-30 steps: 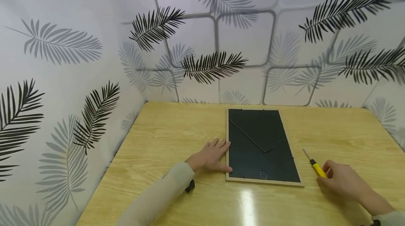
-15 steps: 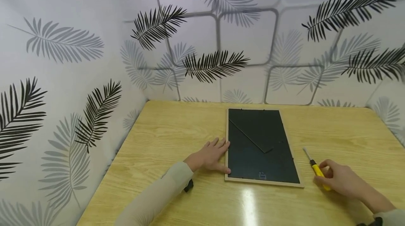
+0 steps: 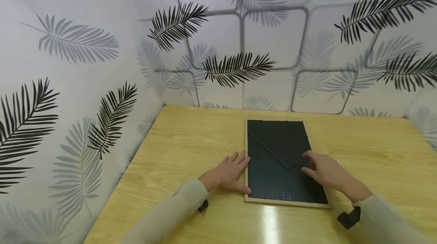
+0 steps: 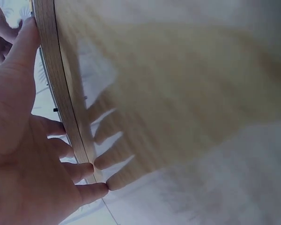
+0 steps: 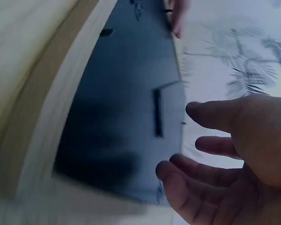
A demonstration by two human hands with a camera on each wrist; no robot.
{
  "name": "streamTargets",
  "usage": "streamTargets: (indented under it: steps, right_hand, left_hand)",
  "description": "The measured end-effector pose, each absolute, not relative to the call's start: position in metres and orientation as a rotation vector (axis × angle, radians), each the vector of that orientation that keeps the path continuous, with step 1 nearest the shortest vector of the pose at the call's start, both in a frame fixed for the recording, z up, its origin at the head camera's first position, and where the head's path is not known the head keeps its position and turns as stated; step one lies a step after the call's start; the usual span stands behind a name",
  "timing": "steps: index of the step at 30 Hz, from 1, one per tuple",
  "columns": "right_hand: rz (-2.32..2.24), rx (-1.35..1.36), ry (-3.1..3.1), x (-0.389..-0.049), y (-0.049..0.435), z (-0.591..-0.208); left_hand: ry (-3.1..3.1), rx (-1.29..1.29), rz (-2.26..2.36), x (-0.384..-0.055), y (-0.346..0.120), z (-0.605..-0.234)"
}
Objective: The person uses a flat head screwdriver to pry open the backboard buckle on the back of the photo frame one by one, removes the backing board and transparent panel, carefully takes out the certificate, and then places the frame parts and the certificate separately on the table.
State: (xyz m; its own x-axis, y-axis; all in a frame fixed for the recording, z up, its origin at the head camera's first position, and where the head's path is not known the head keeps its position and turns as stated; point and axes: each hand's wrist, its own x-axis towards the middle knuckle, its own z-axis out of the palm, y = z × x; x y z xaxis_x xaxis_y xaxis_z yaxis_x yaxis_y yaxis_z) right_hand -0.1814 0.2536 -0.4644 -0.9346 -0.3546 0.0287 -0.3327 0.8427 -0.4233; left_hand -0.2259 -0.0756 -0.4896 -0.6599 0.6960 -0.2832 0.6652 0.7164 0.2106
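Note:
A picture frame [image 3: 273, 201] with a light wooden border lies back side up, showing its black backing board [image 3: 269, 179]. A thin stand leg [image 3: 268, 149] runs slantwise on the board, with a short bend at its lower end. My left hand [image 3: 228, 172] rests spread along the frame's left edge, fingertips and thumb on the border. My right hand [image 3: 326, 170] hovers over the right part of the board near the bent end of the leg. Its thumb and fingers are apart with nothing between them in the right wrist view. The screwdriver is mostly hidden behind my right hand.
The frame lies on a yellow wood-grain table [image 3: 198, 134]. Behind and left of it hangs white fabric [image 3: 85, 96] with a leaf print. Small dark metal tabs [image 4: 55, 110] line the frame's inner edge. A dark wrist strap [image 3: 349, 217] sits by my right sleeve.
My right hand has let go of the yellow screwdriver on the table and moved left over the backing board. My left hand stays on the frame's edge. The head view has shifted slightly.

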Motion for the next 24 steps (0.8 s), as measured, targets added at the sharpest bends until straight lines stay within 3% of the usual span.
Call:
streamTargets:
  steps: [10,24]
  right_hand:
    - [-0.257,-0.739,3.033,-0.205,0.207,-0.479]
    - [-0.244,-0.622,2.931,-0.219,0.197,-0.476]
  left_hand:
    - [2.575,1.065,0.117,-0.239,-0.079,-0.491]
    - [2.598,1.076,0.009,-0.246,-0.078,-0.490]
